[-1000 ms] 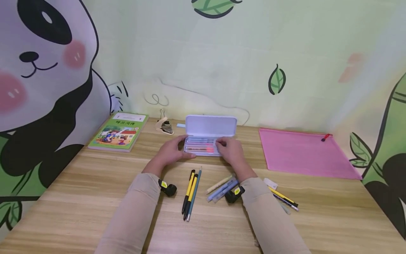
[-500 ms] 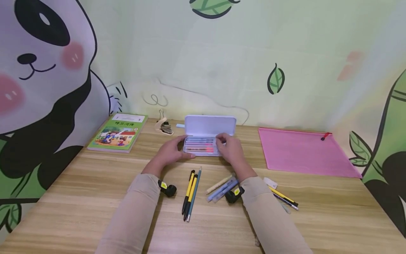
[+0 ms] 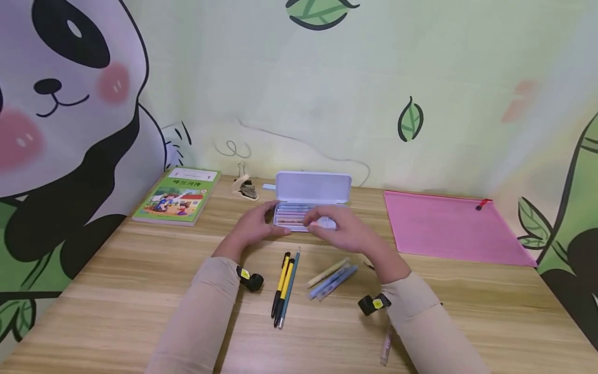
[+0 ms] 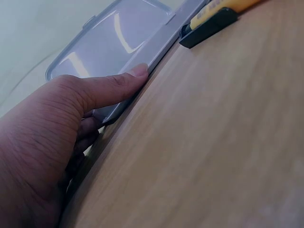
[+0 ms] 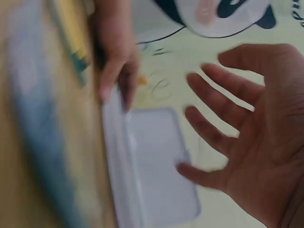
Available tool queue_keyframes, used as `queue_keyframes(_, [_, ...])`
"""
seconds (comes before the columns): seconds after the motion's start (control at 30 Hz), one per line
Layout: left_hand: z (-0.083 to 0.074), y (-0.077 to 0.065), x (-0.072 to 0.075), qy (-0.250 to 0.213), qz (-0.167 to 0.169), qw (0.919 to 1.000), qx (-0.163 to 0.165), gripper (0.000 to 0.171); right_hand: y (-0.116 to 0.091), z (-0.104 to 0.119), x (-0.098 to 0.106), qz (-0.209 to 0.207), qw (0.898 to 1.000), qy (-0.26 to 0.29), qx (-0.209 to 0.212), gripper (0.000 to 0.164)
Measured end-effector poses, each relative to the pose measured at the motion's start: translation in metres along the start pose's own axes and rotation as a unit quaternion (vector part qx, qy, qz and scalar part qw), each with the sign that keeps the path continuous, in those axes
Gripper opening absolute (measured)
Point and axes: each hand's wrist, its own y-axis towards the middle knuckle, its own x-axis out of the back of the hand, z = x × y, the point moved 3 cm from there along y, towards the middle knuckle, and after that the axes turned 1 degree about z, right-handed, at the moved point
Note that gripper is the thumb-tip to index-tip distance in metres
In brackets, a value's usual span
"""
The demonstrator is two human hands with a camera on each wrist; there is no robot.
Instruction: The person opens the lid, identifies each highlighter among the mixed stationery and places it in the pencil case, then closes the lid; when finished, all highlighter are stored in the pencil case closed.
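Note:
A pale lilac pencil case (image 3: 313, 188) lies with its lid raised near the back of the table, several pens in its tray. My left hand (image 3: 254, 226) grips its left end; in the left wrist view the thumb (image 4: 116, 89) presses along the front side and the other fingers reach around the end, partly hidden. Over the right half of the tray is my right hand (image 3: 343, 228). The right wrist view shows that hand's fingers (image 5: 216, 97) spread, slightly bent and holding nothing, apart from the case.
Two yellow-and-black pens (image 3: 282, 291) and a teal pencil (image 3: 290, 285) lie in front. Several pastel pens (image 3: 329, 280) and another pen (image 3: 385, 347) lie near my right forearm. A pink zip pouch (image 3: 458, 228) is right, a green book (image 3: 177, 197) left, clips (image 3: 245, 188) behind.
My right hand has left the right end of the tray and shifted left above it, its forearm swinging out to the right. The left hand stays on the case.

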Motion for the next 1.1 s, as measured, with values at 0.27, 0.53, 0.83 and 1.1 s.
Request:
queue_keyframes(0.27, [-0.005,-0.001,0.001,0.007,-0.003,1.0,0.0,0.103,-0.042,-0.037,-0.005,0.123,0.99,-0.019,-0.064,0.015])
queue_keyframes(0.53, [-0.006,-0.003,0.007,0.004,-0.002,1.0,-0.003,0.103,-0.043,-0.054,-0.013,0.158,0.985,0.017,-0.072,0.015])
queue_keyframes(0.83, [-0.004,-0.002,0.004,-0.005,0.004,1.0,-0.008,0.104,-0.047,-0.073,-0.024,0.121,0.988,0.044,-0.083,0.012])
queue_keyframes(1.1, [-0.004,-0.003,0.002,-0.002,0.003,1.0,0.003,0.105,-0.051,-0.081,-0.026,0.091,0.989,0.066,-0.095,0.013])
